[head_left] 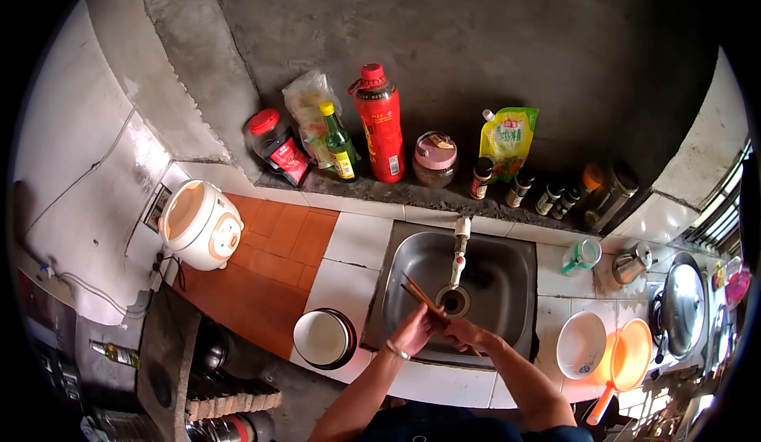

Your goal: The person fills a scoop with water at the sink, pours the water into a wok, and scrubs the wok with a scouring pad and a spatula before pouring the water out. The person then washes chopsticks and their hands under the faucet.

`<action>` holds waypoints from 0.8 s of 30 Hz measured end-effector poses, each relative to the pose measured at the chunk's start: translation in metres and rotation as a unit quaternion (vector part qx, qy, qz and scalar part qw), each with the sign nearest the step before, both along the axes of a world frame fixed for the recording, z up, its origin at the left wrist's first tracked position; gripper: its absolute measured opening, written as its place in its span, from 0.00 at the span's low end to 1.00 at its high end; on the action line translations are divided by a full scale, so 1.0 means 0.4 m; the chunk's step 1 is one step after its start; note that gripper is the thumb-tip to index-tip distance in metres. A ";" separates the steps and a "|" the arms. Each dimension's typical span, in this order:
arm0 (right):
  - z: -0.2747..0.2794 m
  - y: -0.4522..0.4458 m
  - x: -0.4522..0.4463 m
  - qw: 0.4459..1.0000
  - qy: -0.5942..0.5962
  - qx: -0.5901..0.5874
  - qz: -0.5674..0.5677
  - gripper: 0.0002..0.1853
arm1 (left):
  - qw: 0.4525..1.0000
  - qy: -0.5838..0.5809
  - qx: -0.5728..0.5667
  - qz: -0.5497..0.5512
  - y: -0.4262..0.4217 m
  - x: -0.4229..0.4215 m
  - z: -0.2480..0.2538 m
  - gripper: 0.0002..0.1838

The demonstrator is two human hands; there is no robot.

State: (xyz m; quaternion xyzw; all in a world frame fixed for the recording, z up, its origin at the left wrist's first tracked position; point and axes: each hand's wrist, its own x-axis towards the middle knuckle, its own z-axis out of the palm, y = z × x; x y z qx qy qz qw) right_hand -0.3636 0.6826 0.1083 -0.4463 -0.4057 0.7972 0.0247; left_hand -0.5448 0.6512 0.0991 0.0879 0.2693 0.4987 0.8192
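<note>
Over the front part of the steel sink (507, 315), both hands are closed on a thin bundle of brown chopsticks (418, 290). My left hand (414, 331), with a bracelet at the wrist, grips them near the middle. Close beside it on the right, my right hand (464, 335) holds their lower part, and thin ends stick out below it. The upper ends point up and left over the basin. The white faucet (460, 256) hangs above the drain (454, 301), just beyond the hands. Whether water runs is too small to tell.
Left of the sink are a stacked bowl (321, 337) and a rice cooker (202, 226). Bottles and jars, including a red bottle (382, 129), line the ledge behind. To the right are a green cup (585, 254), a white bowl (581, 345), an orange strainer (631, 355) and a lidded pan (683, 306).
</note>
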 end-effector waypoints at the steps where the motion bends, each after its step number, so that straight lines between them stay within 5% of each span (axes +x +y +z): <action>1: 0.020 -0.012 0.001 0.999 0.026 -0.035 -0.012 0.02 | 0.999 -0.045 -0.013 0.025 0.032 0.011 0.011 0.19; 6: 0.102 -0.044 0.058 0.987 0.097 -0.128 -0.009 0.02 | 0.975 -0.010 -0.013 0.221 0.115 -0.001 0.031 0.19; 9: 0.104 -0.056 0.067 0.984 0.115 -0.133 -0.026 0.03 | 0.984 0.122 0.063 0.110 0.132 0.002 0.012 0.18; 12: 0.106 -0.039 0.052 0.979 0.145 -0.132 -0.061 0.03 | 0.988 0.113 0.090 0.062 0.121 0.029 0.032 0.18; 15: 0.094 -0.021 0.046 0.961 0.205 -0.178 -0.062 0.05 | 0.986 -0.076 0.048 0.139 0.113 0.051 0.071 0.18; 18: 0.034 0.004 0.024 0.946 0.189 -0.250 -0.081 0.06 | 0.994 0.002 0.006 0.109 0.081 0.119 0.003 0.16; 21: 0.052 0.019 0.028 0.992 0.070 -0.098 -0.042 0.11 | 0.996 0.000 0.019 0.093 0.091 0.114 -0.055 0.14; 24: -0.097 0.078 0.062 0.933 0.045 0.334 -0.128 0.17 | 0.993 -0.044 -0.001 0.108 0.134 0.090 -0.078 0.11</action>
